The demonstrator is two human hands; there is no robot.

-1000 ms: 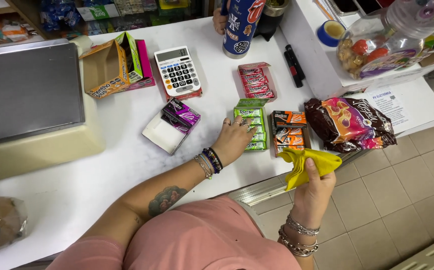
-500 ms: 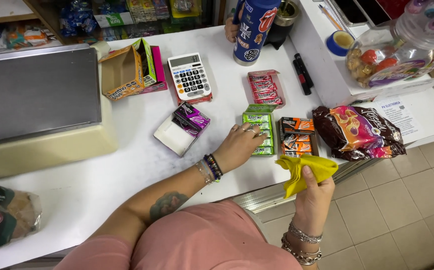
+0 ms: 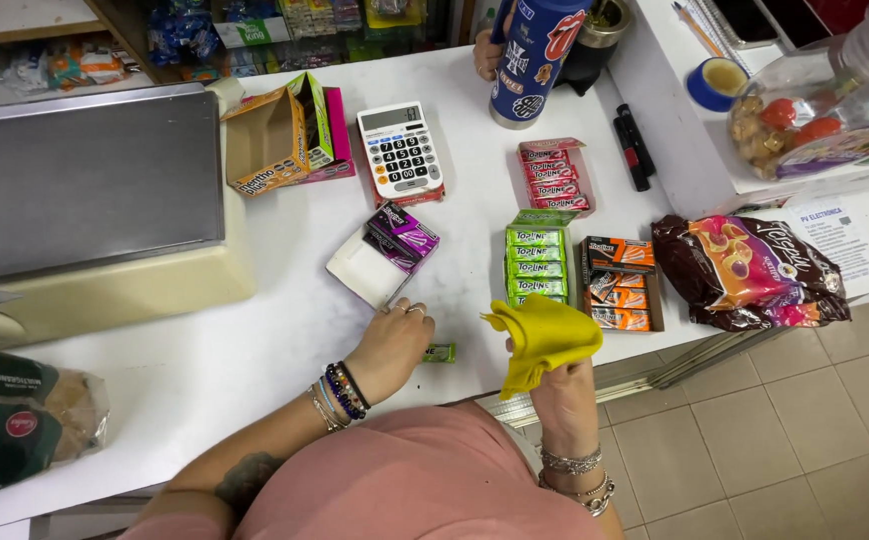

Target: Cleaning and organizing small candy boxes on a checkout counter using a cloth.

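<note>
Head view is showing the left hand (image 3: 391, 345) resting fingers-down on the white counter (image 3: 255, 340) near its front edge, a small green gum pack (image 3: 441, 352) lying just beside it. The right hand (image 3: 560, 385) is gripping a bunched yellow cloth (image 3: 543, 335) over that edge.

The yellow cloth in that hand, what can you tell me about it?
The yellow cloth is a soft, plain bright-yellow fabric, crumpled and bunched rather than folded. The right hand grips it from below, so it stands up out of the fist with a loose corner drooping to one side. It is held above the near edge of the white counter, in front of the green gum box, apparently touching only the hand.
</note>
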